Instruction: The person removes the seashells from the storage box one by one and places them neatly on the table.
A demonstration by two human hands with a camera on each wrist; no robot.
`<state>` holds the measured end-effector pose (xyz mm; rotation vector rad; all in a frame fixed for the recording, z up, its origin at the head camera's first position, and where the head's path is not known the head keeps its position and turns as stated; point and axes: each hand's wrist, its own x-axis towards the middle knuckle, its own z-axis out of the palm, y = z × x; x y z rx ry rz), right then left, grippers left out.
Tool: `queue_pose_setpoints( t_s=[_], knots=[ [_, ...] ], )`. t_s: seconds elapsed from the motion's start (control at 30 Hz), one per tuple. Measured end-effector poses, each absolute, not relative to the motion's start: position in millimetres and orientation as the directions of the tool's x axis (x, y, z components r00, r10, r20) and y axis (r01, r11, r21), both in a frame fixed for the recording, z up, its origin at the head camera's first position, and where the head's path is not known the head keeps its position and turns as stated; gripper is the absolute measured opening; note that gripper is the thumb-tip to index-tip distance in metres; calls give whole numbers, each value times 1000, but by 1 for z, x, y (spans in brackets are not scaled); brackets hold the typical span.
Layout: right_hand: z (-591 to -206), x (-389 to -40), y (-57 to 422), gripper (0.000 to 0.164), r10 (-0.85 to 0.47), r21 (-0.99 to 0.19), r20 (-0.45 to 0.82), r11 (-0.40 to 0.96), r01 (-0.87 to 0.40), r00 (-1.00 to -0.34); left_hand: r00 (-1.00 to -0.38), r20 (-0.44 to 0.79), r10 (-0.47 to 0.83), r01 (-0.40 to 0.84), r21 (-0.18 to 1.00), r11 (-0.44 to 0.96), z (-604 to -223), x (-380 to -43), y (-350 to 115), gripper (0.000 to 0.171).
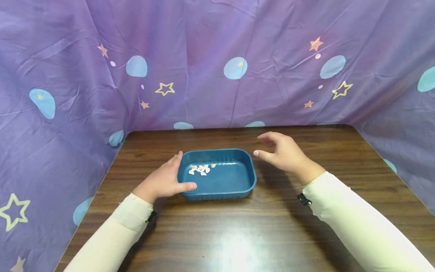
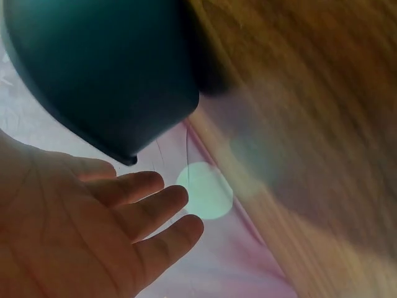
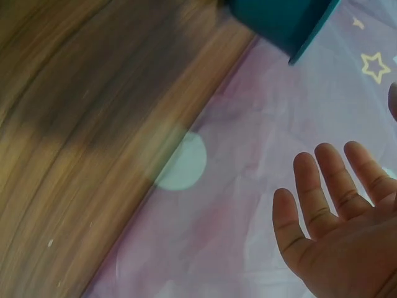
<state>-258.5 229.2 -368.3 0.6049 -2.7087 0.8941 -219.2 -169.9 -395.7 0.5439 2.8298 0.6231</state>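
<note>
A blue, rounded rectangular plastic bin [image 1: 217, 194] stands on the wooden table. Several small whitish and yellowish pieces [image 1: 200, 169] lie bunched in its left half; their kind is too small to tell. My left hand [image 1: 164, 179] is at the bin's left end, thumb over the near left corner and fingers along the side. In the left wrist view, the fingers of that hand [image 2: 99, 217] look nearly straight, beside the bin's wall [image 2: 111, 68]. Off the bin's right end, my right hand [image 1: 283, 153] hovers, holding nothing. Its fingers [image 3: 329, 192] are spread and relaxed in the right wrist view.
The dark wooden table [image 1: 217, 230] reaches back to a purple cloth [image 1: 204, 56] with stars and blue spots, which hangs behind and at both sides. Dark bands [image 1: 304, 199] sit at the sleeve cuffs.
</note>
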Motion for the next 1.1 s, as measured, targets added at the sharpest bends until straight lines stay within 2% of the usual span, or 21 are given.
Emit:
queue_pose_setpoints(
  t_s=[0.53, 0.87, 1.1],
  knots=[
    [-376, -263, 178, 50, -387, -520, 307, 697, -494, -869, -921, -129, 368, 256, 512, 820, -410, -220, -165, 145],
    [-385, -269, 151, 48, -461, -496, 320, 663, -561, -828, -915, -184, 359, 211, 541, 814, -410, -220, -165, 146],
    [-387, -272, 132, 46, -482, -513, 296, 648, -562, -825, -912, -188, 363, 213, 540, 814, -410, -221, -165, 147]
  ],
)
